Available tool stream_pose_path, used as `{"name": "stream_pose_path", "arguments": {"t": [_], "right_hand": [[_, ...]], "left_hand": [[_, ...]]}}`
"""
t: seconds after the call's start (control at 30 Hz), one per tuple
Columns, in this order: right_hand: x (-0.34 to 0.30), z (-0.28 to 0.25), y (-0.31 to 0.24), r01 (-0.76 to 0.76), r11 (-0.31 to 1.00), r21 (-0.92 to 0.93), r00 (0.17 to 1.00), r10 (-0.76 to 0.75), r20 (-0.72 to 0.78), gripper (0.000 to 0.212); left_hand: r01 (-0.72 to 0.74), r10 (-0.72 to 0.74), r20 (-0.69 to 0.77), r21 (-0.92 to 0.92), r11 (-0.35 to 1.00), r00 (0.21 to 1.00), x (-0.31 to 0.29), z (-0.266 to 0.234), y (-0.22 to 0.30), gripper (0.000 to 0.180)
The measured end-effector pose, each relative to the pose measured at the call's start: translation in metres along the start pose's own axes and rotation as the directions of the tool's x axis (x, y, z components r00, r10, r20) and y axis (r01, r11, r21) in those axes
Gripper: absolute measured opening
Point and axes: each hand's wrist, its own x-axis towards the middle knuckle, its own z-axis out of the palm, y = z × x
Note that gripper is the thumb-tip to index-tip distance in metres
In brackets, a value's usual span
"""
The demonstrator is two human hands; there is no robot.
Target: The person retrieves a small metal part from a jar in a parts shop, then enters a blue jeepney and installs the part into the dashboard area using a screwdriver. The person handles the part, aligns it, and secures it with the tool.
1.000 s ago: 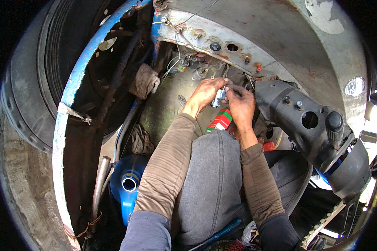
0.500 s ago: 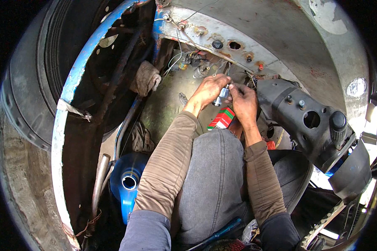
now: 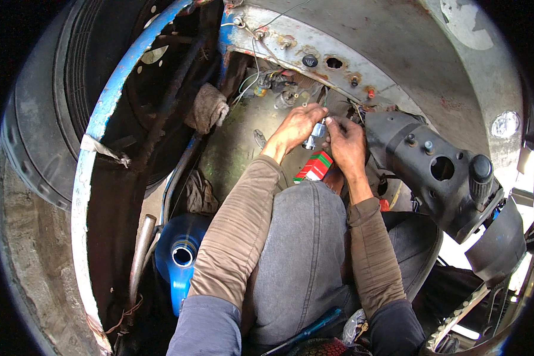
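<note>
Over the vehicle floor, a small shiny silver cylindrical metal part (image 3: 317, 132) sits between my two hands, just beyond my knee. A thin greenish wire (image 3: 326, 98) runs down to its upper end. My left hand (image 3: 298, 127) has its fingers pinched together at that end; whether they grip the wire or the part is hidden. The thumb and fingers of my right hand (image 3: 346, 142) are closed on the part's right side. Right below, a red, green and white cardboard box (image 3: 314, 167) lies near my knee.
A grey panel (image 3: 362, 77) with holes, knobs and loose wires arcs ahead. The black steering column cover (image 3: 427, 148) juts in at right. A blue jug (image 3: 187, 237) stands left, near a rag (image 3: 207, 110) and the blue-white door frame edge (image 3: 83, 196). A screwdriver (image 3: 314, 325) lies below.
Both hands stay at nearly the same place on the silver part, with only slight finger movement. The whole view has shifted very slightly.
</note>
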Motion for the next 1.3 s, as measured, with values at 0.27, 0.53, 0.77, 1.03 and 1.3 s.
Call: {"name": "stream_pose_path", "arguments": {"t": [0.27, 0.53, 0.77, 1.03, 1.3], "right_hand": [[0.006, -0.001, 0.012, 0.079, 0.985, -0.156, 0.996, -0.083, -0.025, 0.035], [0.005, 0.000, 0.012, 0.112, 0.990, -0.085, 0.993, -0.114, -0.028, 0.026], [0.009, -0.006, 0.008, 0.291, 0.911, -0.292, 0.957, -0.280, 0.079, 0.027], [0.018, -0.008, 0.017, 0.284, 0.909, -0.304, 0.959, -0.262, 0.112, 0.025], [0.009, -0.011, 0.004, 0.229, 0.957, -0.180, 0.968, -0.204, 0.147, 0.027]], "left_hand": [[0.041, -0.040, 0.015, -0.095, 0.995, 0.999, -0.003, 0.006, -0.006, 0.035], [0.265, -0.261, 0.066, -0.412, 0.872, 0.963, 0.000, 0.000, 0.006, 0.033], [0.121, -0.124, 0.001, -0.249, 0.961, 0.992, -0.003, 0.001, 0.001, 0.033], [0.553, -0.543, 0.162, -0.437, 0.709, 0.824, 0.004, -0.004, 0.014, 0.035], [0.107, -0.115, -0.085, -0.093, 0.990, 0.990, -0.001, 0.004, 0.000, 0.030]]}}
